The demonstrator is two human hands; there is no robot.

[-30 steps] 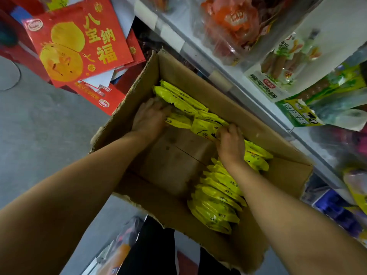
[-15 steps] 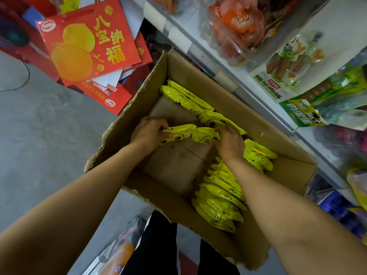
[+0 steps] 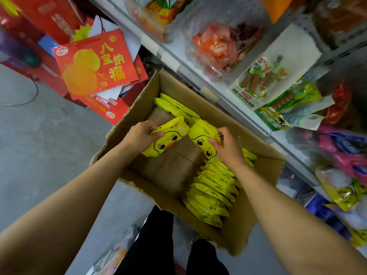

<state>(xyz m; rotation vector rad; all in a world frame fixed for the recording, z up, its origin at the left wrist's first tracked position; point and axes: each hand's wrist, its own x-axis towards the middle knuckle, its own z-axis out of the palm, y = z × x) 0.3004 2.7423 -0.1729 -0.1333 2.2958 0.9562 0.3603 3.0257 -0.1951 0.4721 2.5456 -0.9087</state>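
Over the cardboard box, one yellow duck packet was gripped in the curled fingers of the left hand, and a second duck packet was pinched by the right hand. Grey floor was seen left of the box, a white shop shelf just behind it, and red gift bags by its far corner.

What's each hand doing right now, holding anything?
Left hand: grips a yellow duck packet by its edge.
Right hand: grips a second duck packet.
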